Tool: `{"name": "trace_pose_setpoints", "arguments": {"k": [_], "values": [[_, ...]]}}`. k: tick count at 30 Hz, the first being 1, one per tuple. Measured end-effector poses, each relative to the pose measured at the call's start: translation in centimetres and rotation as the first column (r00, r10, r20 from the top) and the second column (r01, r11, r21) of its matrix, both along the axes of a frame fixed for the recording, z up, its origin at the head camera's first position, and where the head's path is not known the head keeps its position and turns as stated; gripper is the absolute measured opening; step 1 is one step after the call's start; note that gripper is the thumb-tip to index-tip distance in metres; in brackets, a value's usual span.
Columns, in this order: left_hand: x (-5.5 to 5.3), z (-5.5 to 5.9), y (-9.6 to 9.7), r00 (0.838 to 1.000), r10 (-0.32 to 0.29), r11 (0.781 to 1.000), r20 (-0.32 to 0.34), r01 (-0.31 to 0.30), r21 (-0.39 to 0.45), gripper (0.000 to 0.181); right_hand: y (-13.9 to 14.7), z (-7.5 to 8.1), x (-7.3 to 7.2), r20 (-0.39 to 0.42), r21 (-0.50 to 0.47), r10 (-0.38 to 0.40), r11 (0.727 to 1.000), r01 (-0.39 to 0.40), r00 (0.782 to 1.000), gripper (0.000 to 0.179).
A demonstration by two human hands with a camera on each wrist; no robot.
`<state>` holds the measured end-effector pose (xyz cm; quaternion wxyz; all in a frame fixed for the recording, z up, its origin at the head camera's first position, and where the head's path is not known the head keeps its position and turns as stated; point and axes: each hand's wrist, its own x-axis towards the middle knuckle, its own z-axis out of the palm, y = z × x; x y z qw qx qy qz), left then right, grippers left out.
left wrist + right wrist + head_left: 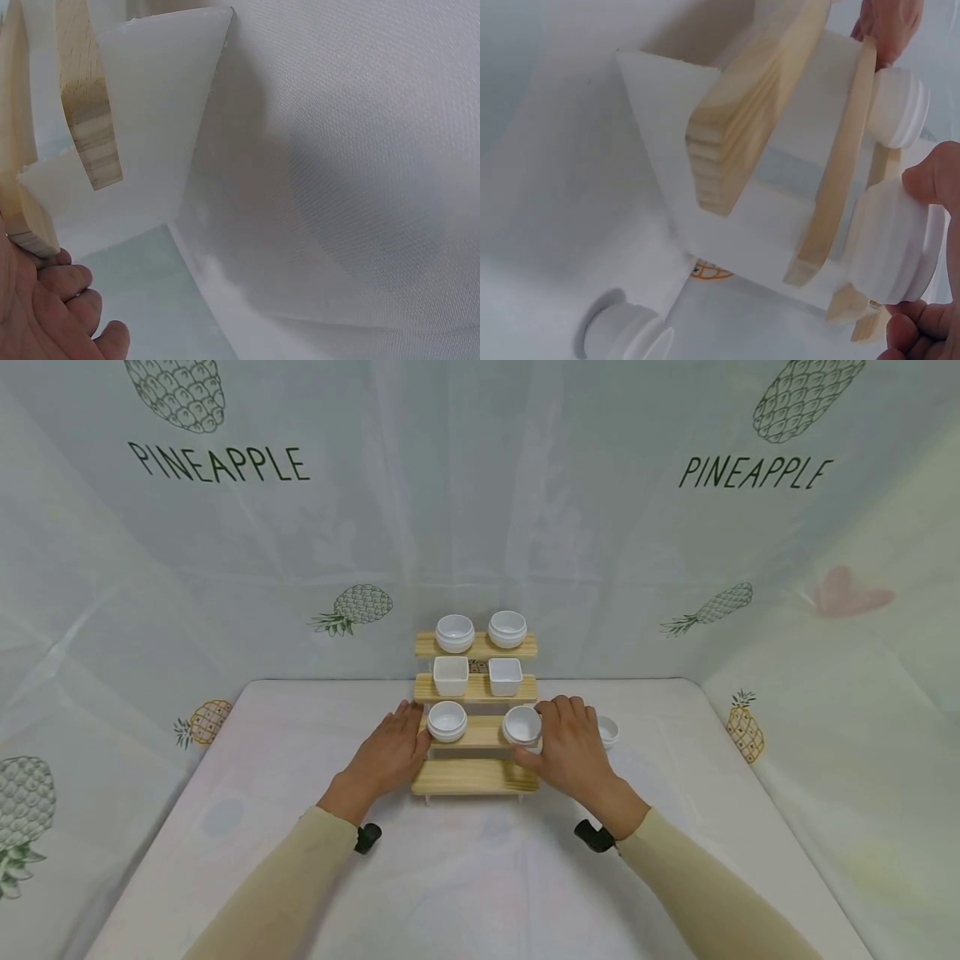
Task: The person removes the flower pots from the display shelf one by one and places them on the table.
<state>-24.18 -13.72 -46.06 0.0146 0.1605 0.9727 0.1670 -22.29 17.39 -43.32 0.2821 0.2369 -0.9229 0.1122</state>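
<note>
A tiered stand with wooden shelves (476,777) and white side panels (161,97) stands centrally on the table. My right hand (573,756) grips a round white bowl (522,727) at the right end of the second shelf from the bottom. In the right wrist view, the thumb (930,174) and fingers (919,330) lie on opposite sides of that bowl (889,240). At the same shelf's left end, my left hand (390,752) rests with extended fingers, beside another round white bowl (447,722). The left wrist view puts its fingers (67,289) against a wooden shelf end (34,225).
Two square white bowls (451,677) occupy the shelf above, and two round white bowls (455,633) the top one. Another white bowl (608,732) is on the table right of the stand, partly behind my right hand. A pineapple-print curtain (480,485) hangs behind.
</note>
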Motion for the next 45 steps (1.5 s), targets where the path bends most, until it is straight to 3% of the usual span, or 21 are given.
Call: {"name": "trace_pose_setpoints", "arguments": {"k": [11,25,33,39,45], "values": [[0.1,0.0,0.1,1.000,-0.004,1.000,-0.006,0.004,0.004,0.068,3.9,-0.2,0.3,0.013,-0.010,-0.043,0.999,0.043,0.999,0.062],[0.1,0.0,0.1,1.000,-0.002,1.000,-0.006,0.002,0.012,0.069,13.4,-1.5,-1.0,-0.037,-0.025,-0.201,0.979,0.200,0.979,0.062],[0.1,0.1,0.1,1.000,0.000,1.000,-0.002,0.000,0.002,0.068,16.9,-3.0,-1.5,0.067,-0.004,-0.318,0.948,0.319,0.946,0.060],[0.0,0.2,0.1,1.000,0.001,1.000,-0.001,-0.001,-0.009,0.068,18.4,-4.7,-2.1,0.168,0.017,-0.365,0.930,0.367,0.916,0.057],[0.0,0.1,0.1,1.000,0.005,1.000,0.001,-0.005,-0.003,0.068,18.9,-6.2,-2.8,0.294,0.063,-0.395,0.916,0.395,0.870,0.065]]}}
